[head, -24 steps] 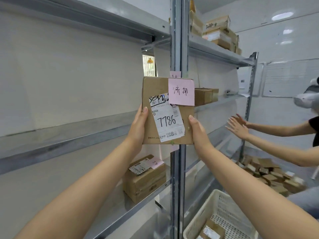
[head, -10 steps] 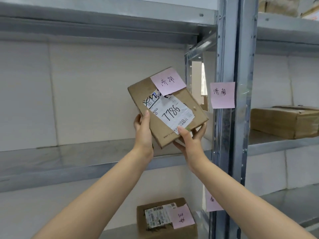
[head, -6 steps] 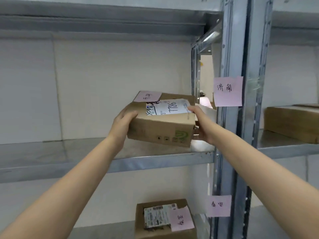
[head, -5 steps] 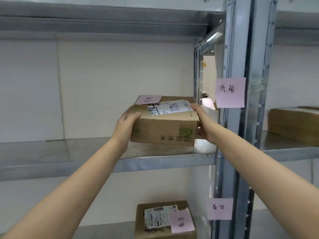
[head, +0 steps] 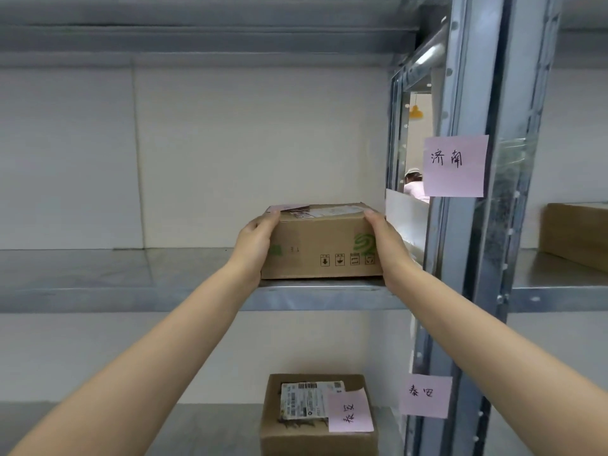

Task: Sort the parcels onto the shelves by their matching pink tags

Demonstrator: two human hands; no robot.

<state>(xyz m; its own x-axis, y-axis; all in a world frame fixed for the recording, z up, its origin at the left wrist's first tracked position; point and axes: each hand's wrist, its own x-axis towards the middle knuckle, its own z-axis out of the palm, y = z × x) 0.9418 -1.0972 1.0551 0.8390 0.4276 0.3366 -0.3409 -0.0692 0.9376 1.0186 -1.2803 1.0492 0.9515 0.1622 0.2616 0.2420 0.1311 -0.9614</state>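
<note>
I face a galvanized steel rack point(head: 467, 258) standing against a plain off-white wall point(head: 230, 153). Its perforated upright point(head: 513, 93) separates two bays. Through a gap beside the upright point(head: 416, 136) I see a further room with a yellow hanging lamp point(head: 416, 111).

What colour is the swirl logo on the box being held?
Green, printed on the brown cardboard box; clearest in the head view.

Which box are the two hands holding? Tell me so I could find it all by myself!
Find the tall metal post with two pink notes, then the shelf beside the upper note. The box sits at that shelf's front edge, between the left hand and right hand. Unlike the lower box, its front shows a green swirl and small black symbols.
</note>
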